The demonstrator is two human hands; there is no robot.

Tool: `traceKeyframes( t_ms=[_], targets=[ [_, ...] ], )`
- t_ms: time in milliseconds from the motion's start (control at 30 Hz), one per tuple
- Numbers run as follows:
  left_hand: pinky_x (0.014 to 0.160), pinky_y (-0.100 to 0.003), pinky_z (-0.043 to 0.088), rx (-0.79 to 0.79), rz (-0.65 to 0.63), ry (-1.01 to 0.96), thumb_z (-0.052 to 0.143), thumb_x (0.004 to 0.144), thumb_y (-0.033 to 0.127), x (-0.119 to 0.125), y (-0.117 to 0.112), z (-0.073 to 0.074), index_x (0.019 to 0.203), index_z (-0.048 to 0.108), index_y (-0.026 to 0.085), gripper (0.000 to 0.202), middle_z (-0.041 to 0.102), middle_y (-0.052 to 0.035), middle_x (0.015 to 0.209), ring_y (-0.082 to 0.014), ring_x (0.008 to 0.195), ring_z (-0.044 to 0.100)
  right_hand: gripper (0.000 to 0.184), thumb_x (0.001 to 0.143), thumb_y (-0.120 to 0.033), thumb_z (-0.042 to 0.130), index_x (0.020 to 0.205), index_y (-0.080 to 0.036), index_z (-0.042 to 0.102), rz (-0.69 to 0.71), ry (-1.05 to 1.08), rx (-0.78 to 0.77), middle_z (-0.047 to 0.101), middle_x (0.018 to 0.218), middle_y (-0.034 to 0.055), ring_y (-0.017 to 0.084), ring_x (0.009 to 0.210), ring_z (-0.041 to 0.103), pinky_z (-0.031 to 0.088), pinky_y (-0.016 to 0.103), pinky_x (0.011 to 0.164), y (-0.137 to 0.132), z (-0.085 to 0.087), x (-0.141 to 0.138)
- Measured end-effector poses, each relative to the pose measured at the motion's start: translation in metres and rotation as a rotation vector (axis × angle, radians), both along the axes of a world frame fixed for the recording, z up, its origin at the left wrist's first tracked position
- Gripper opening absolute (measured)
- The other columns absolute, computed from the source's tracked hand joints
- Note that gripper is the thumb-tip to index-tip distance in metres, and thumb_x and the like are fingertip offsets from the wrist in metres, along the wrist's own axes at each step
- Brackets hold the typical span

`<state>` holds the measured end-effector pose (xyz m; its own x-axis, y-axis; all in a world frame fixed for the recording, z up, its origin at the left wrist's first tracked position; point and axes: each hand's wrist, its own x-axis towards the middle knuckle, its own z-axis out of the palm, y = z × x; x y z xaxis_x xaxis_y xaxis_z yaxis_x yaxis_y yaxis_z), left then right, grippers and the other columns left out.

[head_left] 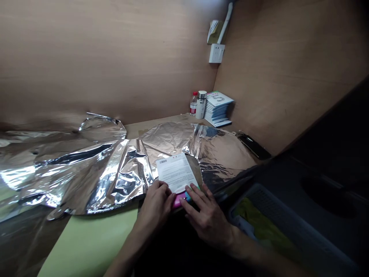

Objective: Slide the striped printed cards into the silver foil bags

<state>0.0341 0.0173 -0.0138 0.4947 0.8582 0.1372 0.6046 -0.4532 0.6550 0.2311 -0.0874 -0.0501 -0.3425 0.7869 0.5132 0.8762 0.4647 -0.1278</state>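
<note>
A flat white printed packet (177,172) with a barcode and a pink and blue lower edge lies on crumpled silver foil sheets (109,169) on the desk. My left hand (157,204) rests at its lower left corner, fingers curled onto the edge. My right hand (206,215) lies at its lower right corner, fingers stretched flat and pressing the coloured edge.
A red-capped bottle (193,104), a metal flask (201,104) and a stack of booklets (218,108) stand in the back corner. A dark phone-like object (253,146) lies at right. A wall socket (216,53) is above. A green desk surface (92,242) shows in front. A dark bin (273,227) is at right.
</note>
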Motion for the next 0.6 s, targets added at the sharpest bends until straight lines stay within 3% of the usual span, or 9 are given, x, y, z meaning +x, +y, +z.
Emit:
traceKeyframes(
  t_ms=[100,200,333,467,600],
  targets=[
    [0.094,-0.045,0.053,-0.032,0.015,-0.013,0.056,0.093,0.036,0.000,0.000,0.003,0.076,0.065,0.022,0.024,0.063,-0.0095,0.105,-0.0277,0.100,0.064,0.042,0.099,-0.018,0.059,0.141,-0.018,0.062,0.021,0.070,0.090,0.060,0.149,0.0142,0.032,0.144,0.049,0.041,0.056,0.117,-0.003,0.002,0.003],
    [0.093,-0.044,0.053,-0.043,0.022,-0.009,0.055,0.093,0.034,-0.001,0.000,0.003,0.075,0.064,0.021,0.024,0.064,-0.0095,0.105,-0.0274,0.099,0.065,0.041,0.098,-0.015,0.059,0.139,-0.015,0.063,0.049,0.110,0.086,0.067,0.140,0.0130,0.029,0.133,0.058,0.049,0.049,0.110,-0.002,0.000,0.000],
    [0.091,-0.045,0.054,-0.033,0.038,0.009,0.055,0.093,0.027,-0.005,0.005,0.000,0.092,0.067,0.020,0.014,0.066,-0.0085,0.102,-0.0268,0.097,0.065,0.046,0.100,-0.017,0.057,0.145,-0.011,0.057,0.092,0.050,-0.006,0.063,0.147,0.0131,0.031,0.142,0.051,0.044,0.049,0.116,0.002,-0.006,-0.007],
    [0.096,-0.047,0.054,-0.033,0.004,0.021,0.050,0.096,0.024,-0.008,0.012,-0.006,0.121,0.071,0.020,0.034,0.066,-0.0112,0.116,-0.0260,0.101,0.067,0.051,0.102,-0.024,0.055,0.152,-0.014,0.050,0.063,0.021,-0.100,0.056,0.154,0.0127,0.032,0.147,0.044,0.038,0.053,0.119,0.007,-0.008,-0.011],
    [0.103,-0.055,0.051,0.079,-0.003,0.082,0.055,0.095,0.027,-0.008,0.017,-0.013,0.113,0.081,0.024,0.032,0.064,-0.0149,0.138,-0.0327,0.117,0.065,0.059,0.099,-0.036,0.065,0.152,-0.017,0.050,0.042,0.041,-0.162,0.058,0.150,0.0152,0.034,0.140,0.049,0.041,0.055,0.114,0.009,-0.002,-0.009]
  ],
)
